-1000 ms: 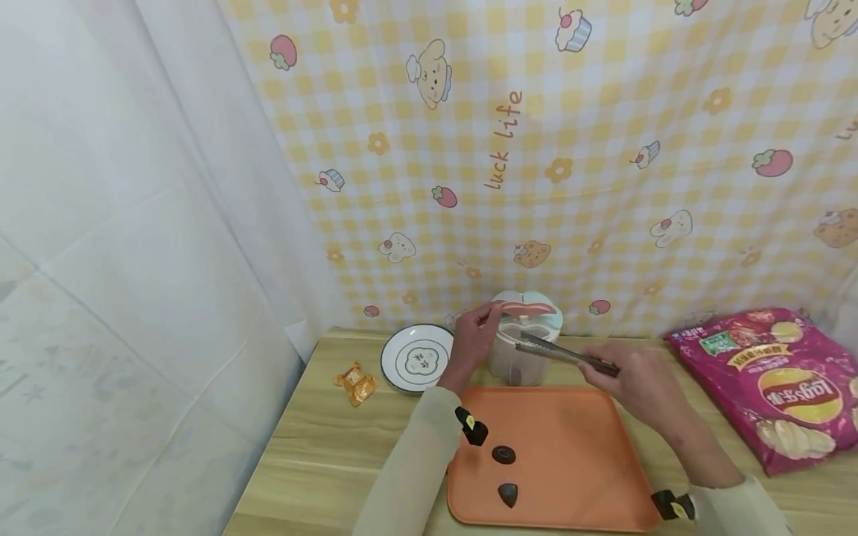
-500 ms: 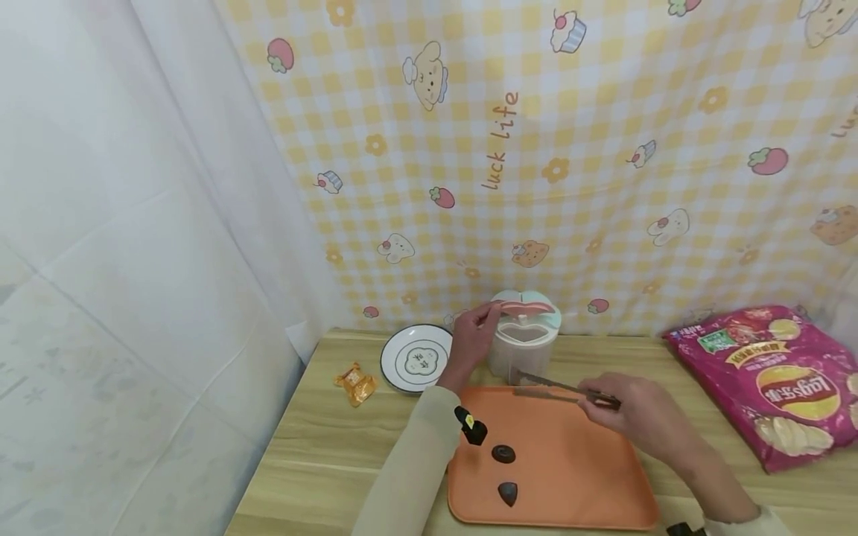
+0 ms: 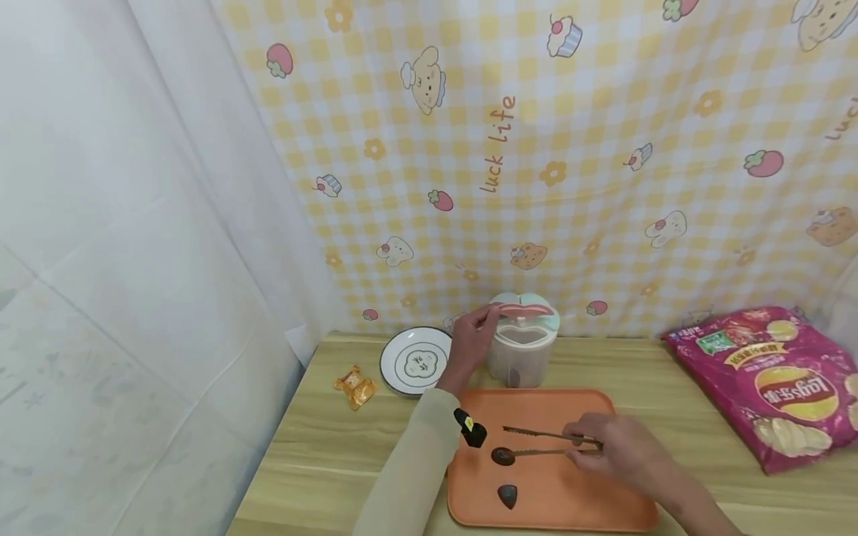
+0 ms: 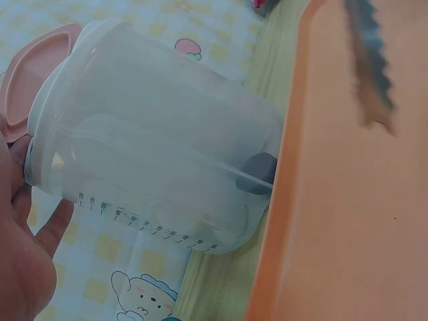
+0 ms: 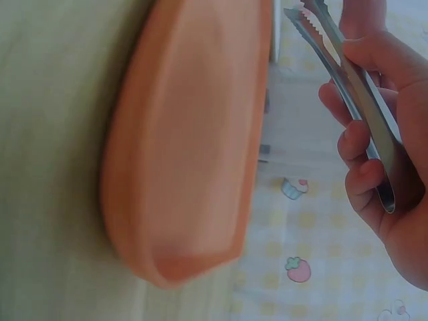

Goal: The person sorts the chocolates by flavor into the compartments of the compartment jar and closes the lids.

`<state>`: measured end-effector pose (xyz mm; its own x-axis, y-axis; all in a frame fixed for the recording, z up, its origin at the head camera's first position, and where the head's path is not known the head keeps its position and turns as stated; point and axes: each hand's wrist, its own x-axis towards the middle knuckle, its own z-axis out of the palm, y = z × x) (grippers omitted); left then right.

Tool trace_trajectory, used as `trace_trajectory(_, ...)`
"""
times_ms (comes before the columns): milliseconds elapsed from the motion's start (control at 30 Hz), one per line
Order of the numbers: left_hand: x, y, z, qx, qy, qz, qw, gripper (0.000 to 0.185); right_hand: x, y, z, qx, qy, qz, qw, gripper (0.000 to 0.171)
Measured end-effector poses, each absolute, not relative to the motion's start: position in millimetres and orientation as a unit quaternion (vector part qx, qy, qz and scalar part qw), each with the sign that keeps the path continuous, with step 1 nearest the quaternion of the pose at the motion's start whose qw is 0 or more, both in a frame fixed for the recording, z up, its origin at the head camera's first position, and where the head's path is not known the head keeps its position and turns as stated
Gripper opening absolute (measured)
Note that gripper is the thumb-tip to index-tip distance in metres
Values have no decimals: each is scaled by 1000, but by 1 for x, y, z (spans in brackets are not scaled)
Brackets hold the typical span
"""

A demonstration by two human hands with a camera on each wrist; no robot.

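My left hand (image 3: 472, 339) pinches the pink lid flap (image 3: 526, 307) of a clear plastic container (image 3: 521, 353) behind the orange tray (image 3: 590, 491). In the left wrist view the left hand (image 4: 23, 254) is against the container (image 4: 154, 154), and a dark piece (image 4: 257, 172) lies at its bottom. My right hand (image 3: 603, 450) grips metal tongs (image 3: 543, 441) low over the tray. Their open tips reach a dark oval piece (image 3: 503, 455). A second dark piece (image 3: 507, 494) lies nearer the tray's front. The right wrist view shows the tongs (image 5: 354, 87) in my curled fingers (image 5: 361, 140).
A white plate (image 3: 415, 361) and an orange wrapped snack (image 3: 355, 385) sit on the wooden table (image 3: 322, 461) left of the tray. A pink chip bag (image 3: 771, 383) lies at the right. Checked cloth hangs behind, white curtain at the left.
My right hand has carried the tongs from the container's mouth down and toward me, to the dark piece on the tray. The left hand has stayed on the lid.
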<state>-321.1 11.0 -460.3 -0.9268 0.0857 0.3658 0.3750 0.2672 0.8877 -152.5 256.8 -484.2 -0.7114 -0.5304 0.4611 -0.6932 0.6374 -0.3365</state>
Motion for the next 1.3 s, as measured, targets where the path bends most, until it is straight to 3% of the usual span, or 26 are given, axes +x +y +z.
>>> trace_trajectory(667, -322, 12, -460, -153, -782, -592, 123, 38, -149, 252, -504, 359, -880, 290, 111, 10)
trace_trajectory(1300, -323, 12, -460, -146, -783, -590, 129, 34, -148, 252, -506, 378, -871, 288, 124, 14)
